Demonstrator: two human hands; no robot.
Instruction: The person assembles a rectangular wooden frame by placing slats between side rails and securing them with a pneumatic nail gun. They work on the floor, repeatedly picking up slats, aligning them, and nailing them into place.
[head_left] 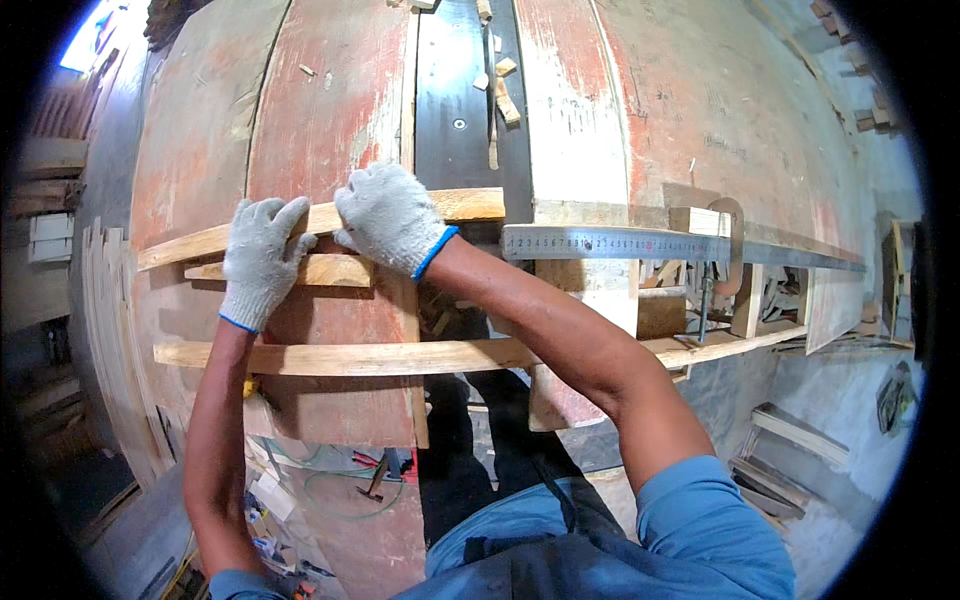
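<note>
Both my hands wear pale grey knit gloves with blue cuffs. My left hand [260, 260] is closed around the left part of a long wooden strip [470, 205], which lies across the bench at a slight slant. Farther right along the same strip, my right hand [390, 218] grips it from above, fingers curled over its far edge. A short wooden piece [335, 270] with a tapered left end lies just nearer to me, beside my left hand. Below my wrists, a longer wooden strip [400, 358] runs across, passing under my right forearm.
A metal ruler [620, 243] is fixed along a bar on the right, by a rusty clamp [735, 245]. Wood offcuts [507, 100] lie by the slot in the dark metal plate [455, 150]. Upright boards [115, 330] stand at left; a hammer [373, 480] lies below the bench.
</note>
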